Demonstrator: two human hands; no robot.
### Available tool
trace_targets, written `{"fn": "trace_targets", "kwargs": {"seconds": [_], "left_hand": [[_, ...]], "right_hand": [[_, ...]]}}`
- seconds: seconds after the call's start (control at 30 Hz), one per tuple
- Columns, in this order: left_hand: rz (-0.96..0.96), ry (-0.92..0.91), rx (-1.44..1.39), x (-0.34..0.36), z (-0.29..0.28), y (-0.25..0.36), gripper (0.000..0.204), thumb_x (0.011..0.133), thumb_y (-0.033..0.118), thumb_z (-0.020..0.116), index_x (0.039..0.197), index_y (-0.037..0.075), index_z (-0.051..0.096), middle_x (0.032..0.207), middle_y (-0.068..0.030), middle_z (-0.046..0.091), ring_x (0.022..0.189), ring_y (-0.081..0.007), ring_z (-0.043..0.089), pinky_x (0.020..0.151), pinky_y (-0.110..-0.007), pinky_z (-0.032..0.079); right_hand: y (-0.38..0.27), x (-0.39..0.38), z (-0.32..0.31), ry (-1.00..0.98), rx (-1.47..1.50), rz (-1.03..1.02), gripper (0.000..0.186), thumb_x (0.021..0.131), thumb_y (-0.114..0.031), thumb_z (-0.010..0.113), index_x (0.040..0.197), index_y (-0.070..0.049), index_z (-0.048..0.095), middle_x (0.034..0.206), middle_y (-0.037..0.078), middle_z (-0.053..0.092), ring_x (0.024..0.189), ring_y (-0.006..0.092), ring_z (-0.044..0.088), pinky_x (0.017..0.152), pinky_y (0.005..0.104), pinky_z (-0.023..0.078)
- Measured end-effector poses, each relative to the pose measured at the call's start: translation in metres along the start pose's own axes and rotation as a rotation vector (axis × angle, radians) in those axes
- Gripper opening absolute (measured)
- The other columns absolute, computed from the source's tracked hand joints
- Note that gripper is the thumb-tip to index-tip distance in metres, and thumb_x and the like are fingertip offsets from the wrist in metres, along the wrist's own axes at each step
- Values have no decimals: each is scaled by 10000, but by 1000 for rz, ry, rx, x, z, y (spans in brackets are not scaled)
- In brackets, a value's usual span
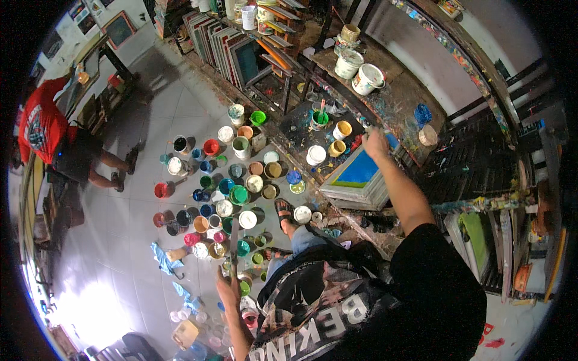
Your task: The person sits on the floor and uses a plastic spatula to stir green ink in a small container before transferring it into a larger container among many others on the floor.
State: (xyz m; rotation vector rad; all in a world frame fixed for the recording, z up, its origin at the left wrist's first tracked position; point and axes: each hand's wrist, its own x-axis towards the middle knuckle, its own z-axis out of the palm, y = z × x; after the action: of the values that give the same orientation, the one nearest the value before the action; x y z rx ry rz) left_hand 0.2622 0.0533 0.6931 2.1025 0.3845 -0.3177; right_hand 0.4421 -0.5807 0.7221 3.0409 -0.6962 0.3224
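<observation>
My left hand is closed around the lower end of a long, flat, greyish spatula-like tool, which points away from me over the floor pots. My right hand reaches out to the dark bench. Its fingers are curled at the far end of a screen-printing frame with a blue mesh; what they grip, if anything, is too small to make out. Left of that frame on the bench are a yellow-ochre pot, a smaller yellow pot, a white pot and a green pot with a tool standing in it.
Many open paint pots crowd the tiled floor by my sandalled feet. Stacked frames lean at the back; white buckets stand on the bench beyond. At far left a person in a red shirt works at another table.
</observation>
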Motion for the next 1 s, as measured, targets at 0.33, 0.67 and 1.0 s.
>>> {"fn": "trace_targets", "kwargs": {"seconds": [0.33,0.67,1.0], "left_hand": [[-141,23,52,43,4,45,676,898,257,640,1379,-126,358,557,-82,523,481,-145,458,458,-343,368],[-235,66,9,83,14,51,647,884,149,615,1396,-119,324,620,-109,605,530,-152,544,474,-312,407],[-311,48,-78,109,18,66,646,908,172,628,1396,-112,314,633,-99,611,510,-142,530,444,-293,385]], "right_hand": [[42,187,1,68,-63,200,428,781,-190,672,1178,-51,594,1220,172,543,1182,377,483,969,458,436],[65,261,55,26,-160,164,666,752,-252,738,1312,4,483,1393,214,421,1295,390,387,1094,453,318],[49,281,37,-102,-217,99,484,674,-198,775,1084,-17,594,1047,194,647,981,376,623,867,460,488]]}}
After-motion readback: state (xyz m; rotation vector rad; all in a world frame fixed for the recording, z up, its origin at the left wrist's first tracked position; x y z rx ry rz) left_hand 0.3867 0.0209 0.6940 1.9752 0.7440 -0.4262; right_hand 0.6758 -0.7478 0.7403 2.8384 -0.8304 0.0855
